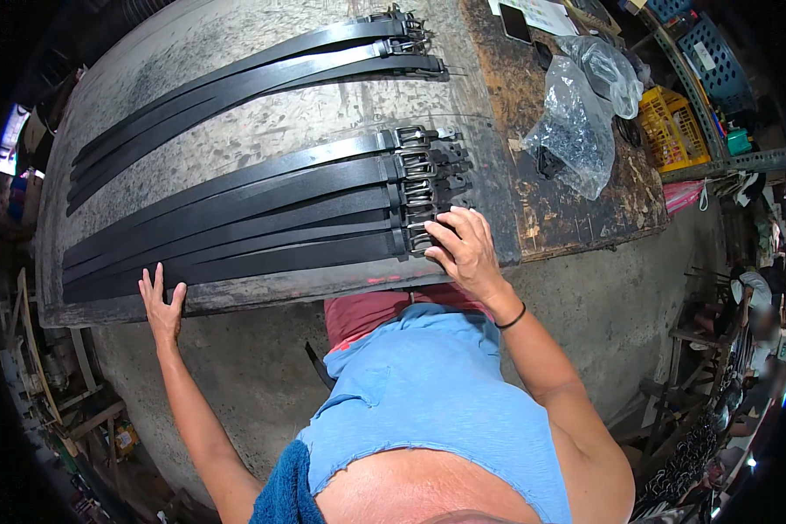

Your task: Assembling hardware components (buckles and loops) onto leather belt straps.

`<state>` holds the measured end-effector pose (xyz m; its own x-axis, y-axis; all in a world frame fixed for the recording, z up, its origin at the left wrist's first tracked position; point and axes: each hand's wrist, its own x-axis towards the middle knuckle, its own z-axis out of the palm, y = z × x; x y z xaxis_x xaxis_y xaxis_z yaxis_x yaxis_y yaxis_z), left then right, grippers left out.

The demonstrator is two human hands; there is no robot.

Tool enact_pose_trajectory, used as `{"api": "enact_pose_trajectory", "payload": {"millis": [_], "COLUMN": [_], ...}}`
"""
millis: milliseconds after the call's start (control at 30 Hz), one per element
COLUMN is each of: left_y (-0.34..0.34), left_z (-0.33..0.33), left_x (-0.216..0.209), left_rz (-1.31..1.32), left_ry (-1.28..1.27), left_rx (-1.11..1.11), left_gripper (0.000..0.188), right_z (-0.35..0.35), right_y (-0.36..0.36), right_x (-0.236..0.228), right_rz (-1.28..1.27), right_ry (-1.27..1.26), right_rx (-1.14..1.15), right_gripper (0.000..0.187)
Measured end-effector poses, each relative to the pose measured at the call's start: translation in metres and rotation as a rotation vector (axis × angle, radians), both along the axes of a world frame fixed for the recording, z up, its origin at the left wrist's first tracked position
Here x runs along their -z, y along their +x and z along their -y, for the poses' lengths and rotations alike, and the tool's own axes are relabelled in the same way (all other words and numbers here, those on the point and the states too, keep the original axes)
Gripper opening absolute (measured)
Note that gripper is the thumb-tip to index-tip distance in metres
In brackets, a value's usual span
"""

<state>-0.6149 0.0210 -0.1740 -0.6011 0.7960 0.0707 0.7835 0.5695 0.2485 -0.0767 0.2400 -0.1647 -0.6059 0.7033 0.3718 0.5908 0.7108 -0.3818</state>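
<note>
Several black belts (236, 210) lie in a fanned group along the near part of the table, their metal buckles (417, 166) lined up at the right end. My right hand (465, 249) bends over the nearest buckles, thumb and fingers closed about the end of the front belt; the fingers partly hide that buckle. At the belts' left part, my left hand (162, 306) rests with fingers spread, its tips touching the front belt near the table edge. A second group of black belts (262, 65) lies farther back, buckles also to the right.
The grey worn tabletop (323, 112) meets a brown scuffed board (576, 223) on the right. Clear plastic bags (576, 131), a phone (515, 24) and papers (546, 16) lie there. Beyond stand a yellow basket (672, 131) and a blue basket (716, 65). Cluttered racks line both sides.
</note>
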Motion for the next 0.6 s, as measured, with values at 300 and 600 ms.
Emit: {"api": "enact_pose_trajectory", "payload": {"millis": [300,600], "left_y": [-0.003,0.016], "left_z": [-0.016,-0.011], "left_x": [0.002,0.0], "left_rz": [-0.078,-0.107], "left_ry": [0.077,0.12], "left_rx": [0.042,0.057], "left_gripper": [0.062,0.068], "right_z": [-0.001,-0.002], "right_y": [-0.007,-0.004], "right_x": [-0.006,0.004], "right_rz": [0.011,-0.04], "right_ry": [0.014,0.0], "right_rx": [0.042,0.082], "right_gripper": [0.04,0.036]}}
